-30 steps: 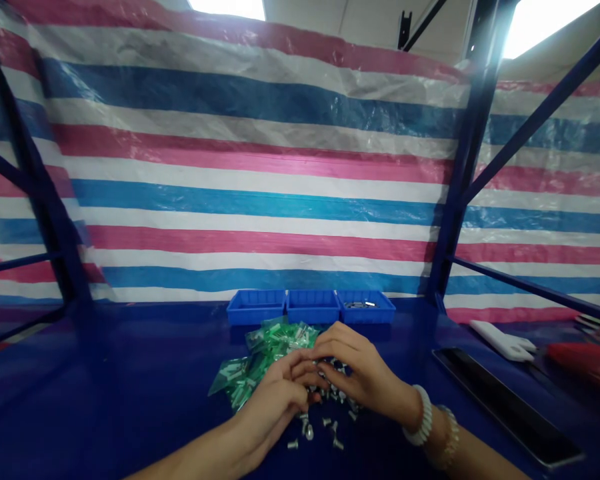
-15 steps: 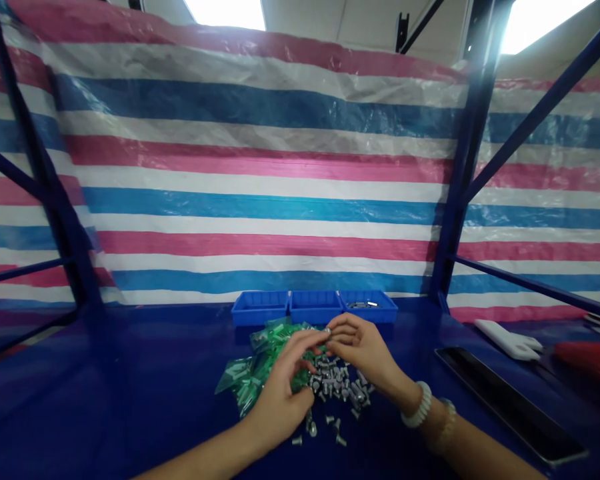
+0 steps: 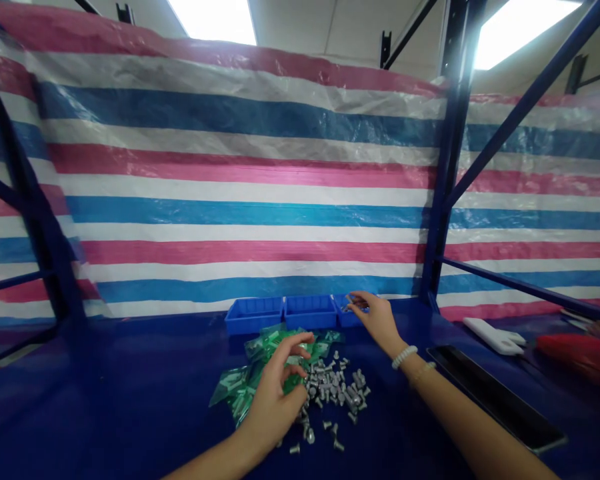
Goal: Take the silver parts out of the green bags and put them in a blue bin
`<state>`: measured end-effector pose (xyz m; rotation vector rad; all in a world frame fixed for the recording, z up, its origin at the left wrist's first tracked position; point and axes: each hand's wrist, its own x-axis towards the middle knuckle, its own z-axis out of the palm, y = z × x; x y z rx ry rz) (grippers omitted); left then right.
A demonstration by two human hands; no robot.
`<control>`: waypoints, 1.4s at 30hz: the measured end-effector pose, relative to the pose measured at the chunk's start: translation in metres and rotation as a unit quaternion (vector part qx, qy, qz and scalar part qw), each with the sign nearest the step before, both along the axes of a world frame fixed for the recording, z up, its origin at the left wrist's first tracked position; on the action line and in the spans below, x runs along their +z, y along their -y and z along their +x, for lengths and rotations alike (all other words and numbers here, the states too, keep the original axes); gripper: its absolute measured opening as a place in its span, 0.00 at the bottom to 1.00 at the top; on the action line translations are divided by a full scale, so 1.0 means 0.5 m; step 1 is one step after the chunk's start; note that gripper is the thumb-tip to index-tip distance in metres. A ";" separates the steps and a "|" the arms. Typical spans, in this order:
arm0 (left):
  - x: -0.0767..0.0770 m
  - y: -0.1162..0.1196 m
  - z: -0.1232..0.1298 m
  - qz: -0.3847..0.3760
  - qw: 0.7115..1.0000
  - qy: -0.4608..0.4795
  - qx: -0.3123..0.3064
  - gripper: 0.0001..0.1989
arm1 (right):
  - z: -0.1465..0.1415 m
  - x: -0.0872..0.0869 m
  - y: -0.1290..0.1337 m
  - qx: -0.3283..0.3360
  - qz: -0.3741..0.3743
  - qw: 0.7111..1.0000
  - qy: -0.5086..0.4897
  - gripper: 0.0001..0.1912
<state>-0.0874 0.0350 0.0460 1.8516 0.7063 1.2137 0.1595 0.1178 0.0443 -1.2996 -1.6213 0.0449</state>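
Note:
My left hand [image 3: 279, 393] is open, its fingers spread and curved over the left edge of a pile of silver screws [image 3: 333, 383]. Beside and partly under it lie clear plastic bags with green pieces [image 3: 270, 347]. My right hand [image 3: 377, 319] is above the right-hand blue bin [image 3: 349, 319], its fingers pinched on a small shiny piece that looks like a screw [image 3: 348, 305]. Much of that bin is hidden behind the hand. Several loose screws [image 3: 336, 437] lie in front of the pile.
Two more blue bins, a left one [image 3: 254, 317] and a middle one [image 3: 310, 312], stand in the same row. At the right lie a black flat slab [image 3: 495, 397], a white tool [image 3: 495, 335] and a red object [image 3: 577, 357]. Blue posts [image 3: 445, 167] flank the striped sheet [image 3: 250, 213].
My right hand has moved away from my left, up and to the right, from the screw pile to the right-hand bin. My left hand stays near the pile. The view has shifted slightly.

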 end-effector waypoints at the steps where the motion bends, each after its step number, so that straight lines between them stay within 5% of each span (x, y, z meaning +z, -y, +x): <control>1: -0.002 -0.001 0.000 -0.012 1.000 0.003 0.003 0.32 | 0.009 -0.001 -0.008 -0.006 -0.011 1.000 0.007 0.15; 6: -0.008 -0.001 0.002 -0.024 1.000 0.004 0.003 0.30 | 0.019 0.007 0.014 0.068 -0.099 0.988 0.097 0.10; 12: -0.008 0.006 0.004 -0.026 0.999 -0.021 0.002 0.28 | 0.003 0.040 0.087 0.244 -0.210 0.921 0.218 0.10; 19: -0.006 0.007 0.004 -0.036 0.998 -0.041 0.009 0.27 | -0.002 0.023 0.093 0.233 -0.281 0.883 0.293 0.12; 30: -0.002 0.003 0.004 -0.048 0.998 -0.031 0.012 0.24 | -0.027 0.027 0.089 0.248 -0.222 0.934 0.131 0.08; 35: -0.002 -0.001 0.005 -0.122 0.992 -0.013 -0.033 0.28 | -0.061 0.037 0.106 0.353 -0.155 0.920 -0.074 0.09; 42: 0.000 0.012 0.016 -0.307 0.943 0.087 -0.094 0.31 | -0.110 0.030 0.141 0.331 -0.035 0.943 0.002 0.07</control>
